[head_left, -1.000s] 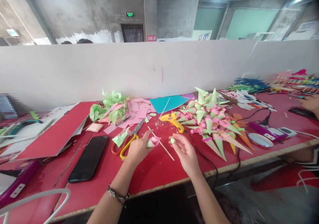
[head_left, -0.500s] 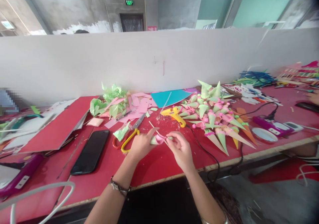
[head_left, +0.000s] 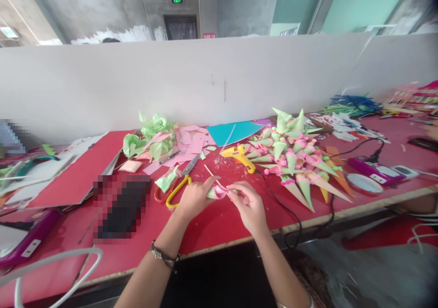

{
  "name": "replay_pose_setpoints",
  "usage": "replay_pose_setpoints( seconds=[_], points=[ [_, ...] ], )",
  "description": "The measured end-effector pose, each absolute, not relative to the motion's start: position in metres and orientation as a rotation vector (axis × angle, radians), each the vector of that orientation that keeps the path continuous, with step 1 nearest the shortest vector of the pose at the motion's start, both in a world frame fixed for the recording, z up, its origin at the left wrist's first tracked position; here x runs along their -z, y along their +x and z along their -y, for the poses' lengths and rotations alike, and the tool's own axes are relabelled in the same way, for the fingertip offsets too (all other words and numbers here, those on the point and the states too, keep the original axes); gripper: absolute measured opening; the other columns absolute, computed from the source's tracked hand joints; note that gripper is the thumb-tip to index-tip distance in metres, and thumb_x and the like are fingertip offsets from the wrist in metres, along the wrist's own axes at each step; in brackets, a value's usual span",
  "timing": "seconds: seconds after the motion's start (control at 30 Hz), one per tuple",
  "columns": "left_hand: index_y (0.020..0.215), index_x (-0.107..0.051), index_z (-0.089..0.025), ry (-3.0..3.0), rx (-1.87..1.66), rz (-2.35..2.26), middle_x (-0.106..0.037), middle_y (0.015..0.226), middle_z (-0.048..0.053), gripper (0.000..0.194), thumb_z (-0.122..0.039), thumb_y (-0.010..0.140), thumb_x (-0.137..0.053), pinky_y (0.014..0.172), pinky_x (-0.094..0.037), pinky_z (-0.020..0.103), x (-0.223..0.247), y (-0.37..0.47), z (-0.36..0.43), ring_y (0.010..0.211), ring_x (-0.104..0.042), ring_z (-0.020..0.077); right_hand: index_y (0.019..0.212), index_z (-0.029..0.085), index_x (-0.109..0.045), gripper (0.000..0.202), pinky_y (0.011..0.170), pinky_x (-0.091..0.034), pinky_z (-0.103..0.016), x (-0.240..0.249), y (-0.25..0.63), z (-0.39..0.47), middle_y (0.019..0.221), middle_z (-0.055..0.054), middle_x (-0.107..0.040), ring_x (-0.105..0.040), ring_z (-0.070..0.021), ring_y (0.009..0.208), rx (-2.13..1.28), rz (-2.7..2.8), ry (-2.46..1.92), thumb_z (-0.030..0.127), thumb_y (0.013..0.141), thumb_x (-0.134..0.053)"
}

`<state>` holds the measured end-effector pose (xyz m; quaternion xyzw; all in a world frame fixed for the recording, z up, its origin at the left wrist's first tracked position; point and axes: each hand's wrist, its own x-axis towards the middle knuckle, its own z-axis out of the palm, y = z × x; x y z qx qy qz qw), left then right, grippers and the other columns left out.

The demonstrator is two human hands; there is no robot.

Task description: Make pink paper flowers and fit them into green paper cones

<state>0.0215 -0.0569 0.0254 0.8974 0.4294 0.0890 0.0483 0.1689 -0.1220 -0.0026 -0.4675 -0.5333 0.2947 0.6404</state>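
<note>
My left hand [head_left: 195, 199] is closed round a small pink and green paper cone [head_left: 219, 191] above the table's front part. The pink open end faces my right hand [head_left: 249, 206]. Thumb and forefinger of that right hand are pinched together at the cone's rim, on a thin wooden stick [head_left: 210, 171] that slants up to the left past my left thumb. A speck of green shows at the right fingertips, too small to name. Just beyond my hands lies a yellow glue gun [head_left: 241, 157]. Scissors [head_left: 178, 192] with yellow and red handles lie beside my left hand.
Many green and pink paper cones [head_left: 290, 162] are heaped at right. Pink paper scraps [head_left: 191, 143] and green tissue [head_left: 155, 137] lie behind. At left are a blurred-out dark phone [head_left: 123, 207] and red board [head_left: 85, 171]. Purple power strips [head_left: 372, 171] and cords lie about; a white partition [head_left: 171, 84] stands behind.
The right fingers and the stick have shifted very slightly at the cone's rim. Both hands keep their hold, and the view has tilted a little.
</note>
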Motion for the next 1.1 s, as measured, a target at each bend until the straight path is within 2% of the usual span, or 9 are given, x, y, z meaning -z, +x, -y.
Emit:
replay_pose_setpoints(
  seconds=[0.83, 0.97, 1.1],
  points=[
    [0.116, -0.045, -0.021, 2.749, -0.332, -1.174, -0.066, 0.079, 0.004, 0.045, -0.034, 0.074, -0.055, 0.057, -0.040, 0.023, -0.0195, 0.0219, 0.0556, 0.068, -0.061, 0.0193, 0.082, 0.019, -0.058, 0.010, 0.065, -0.048, -0.025, 0.0064, 0.1680, 0.1230, 0.083, -0.005, -0.055, -0.056, -0.0151, 0.077, -0.517, 1.278, -1.155, 0.022, 0.080, -0.049],
    [0.116, -0.045, -0.022, 2.741, -0.345, -1.225, -0.066, 0.081, 0.004, 0.043, -0.032, 0.075, -0.054, 0.059, -0.041, 0.023, -0.0190, 0.0216, 0.0543, 0.072, -0.062, 0.0197, 0.083, 0.019, -0.059, 0.011, 0.069, -0.050, -0.025, 0.0077, 0.1681, 0.1227, 0.087, -0.006, -0.056, -0.057, -0.0157, 0.083, -0.551, 1.212, -1.161, 0.023, 0.079, -0.050],
    [0.117, -0.044, -0.023, 2.726, -0.348, -1.288, -0.066, 0.083, 0.003, 0.043, -0.032, 0.076, -0.052, 0.060, -0.042, 0.024, -0.0187, 0.0212, 0.0536, 0.074, -0.063, 0.0205, 0.095, 0.020, -0.059, 0.018, 0.076, -0.050, -0.027, 0.0086, 0.1701, 0.1217, 0.099, -0.007, -0.055, -0.055, -0.0167, 0.094, -0.607, 1.169, -1.162, 0.023, 0.079, -0.049]
  ],
)
